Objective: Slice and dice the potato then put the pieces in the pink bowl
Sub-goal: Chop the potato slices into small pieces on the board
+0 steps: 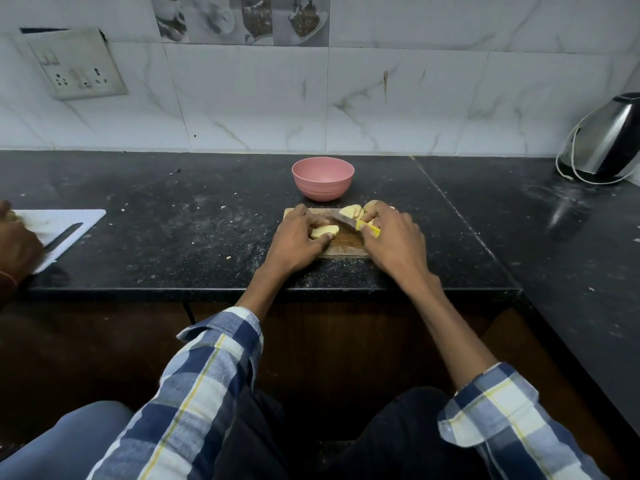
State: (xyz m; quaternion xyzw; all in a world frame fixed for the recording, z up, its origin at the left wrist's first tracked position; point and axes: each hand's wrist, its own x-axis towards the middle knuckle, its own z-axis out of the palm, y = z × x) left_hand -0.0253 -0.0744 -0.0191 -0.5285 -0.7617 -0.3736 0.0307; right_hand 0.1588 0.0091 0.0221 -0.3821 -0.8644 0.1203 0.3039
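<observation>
1. Nearest the camera, two forearms in blue, white and yellow checked sleeves (pixel 214 372) reach forward over dark trousers, above dark wooden cabinet fronts (pixel 104 344) under the worktop's edge.
2. The worktop (pixel 173 216) is black speckled stone, dusty and scattered with pale crumbs; a seam runs diagonally to the right of the hands, and the slab turns toward the camera along the right side.
3. A small wooden cutting board (pixel 343 249) lies near the front edge, partly covered by both hands.
4. The left hand (pixel 294 239) curls its grip around a pale piece of potato (pixel 323 231), thumb at its near side, holding it down on the board.
5. The right hand (pixel 393 237) closes its grip on the yellow handle of a knife (pixel 346 221); the blade angles left across the board, just beyond the held piece.
6. More potato slices (pixel 351 211) lie piled at the board's far edge, beside the right hand's fingers.
7. The pink bowl (pixel 322 178) stands just behind the board; what it holds cannot be seen.
8. At the far left, another person's hand (pixel 15 244) rests by a white cutting board (pixel 74 216) with a dark knife on it.
9. At the far right stands a steel kettle (pixel 604 140) with a white cord.
10. Behind everything rises a wall of white marble-patterned tiles (pixel 415 98), with a switch-and-socket plate (pixel 74 64) at upper left and a row of food-picture tiles (pixel 242 17) along the top.
</observation>
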